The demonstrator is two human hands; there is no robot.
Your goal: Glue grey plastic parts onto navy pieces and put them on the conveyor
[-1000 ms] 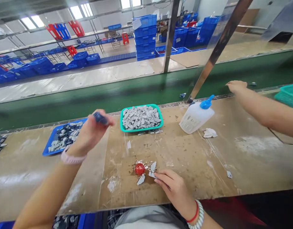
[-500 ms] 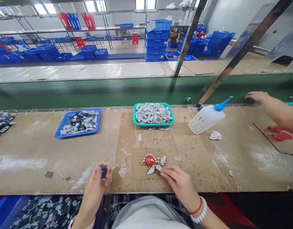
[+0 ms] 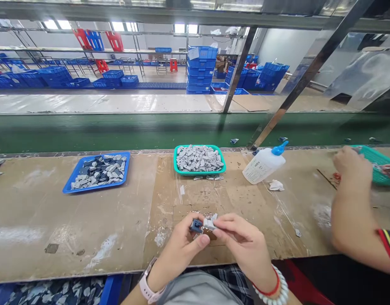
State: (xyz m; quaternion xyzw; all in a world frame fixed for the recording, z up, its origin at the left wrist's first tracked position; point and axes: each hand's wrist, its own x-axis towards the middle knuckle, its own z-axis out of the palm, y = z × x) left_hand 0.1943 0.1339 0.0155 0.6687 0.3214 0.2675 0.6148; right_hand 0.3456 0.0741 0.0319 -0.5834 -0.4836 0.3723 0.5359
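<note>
My left hand [image 3: 187, 239] pinches a small dark blue plastic piece [image 3: 196, 225] between thumb and fingers. Close against it, my right hand [image 3: 241, 237] grips a small light grey plastic piece [image 3: 209, 223] with its fingertips. The two pieces are side by side, almost touching; whether they meet I cannot tell. Both hands are over the cardboard sheet [image 3: 179, 212] near the table's front edge. The red round cap seen there before is hidden behind my hands. Beyond them stands a green tray [image 3: 199, 172] heaped with light grey pieces.
A blue tray [image 3: 96, 186] of mixed dark and grey pieces lies left. Right of centre, a white bottle with a blue nozzle [image 3: 263, 165] leans over near crumpled tissue [image 3: 276, 185]. A co-worker's arm [image 3: 350, 203] reaches in at right beside another green basket [image 3: 379, 165]. Behind runs a green belt [image 3: 118, 133].
My left hand has moved right with the dark blue piece to meet my right hand. The right hand has lifted the light grey piece. The co-worker's arm has shifted, and the view has tilted.
</note>
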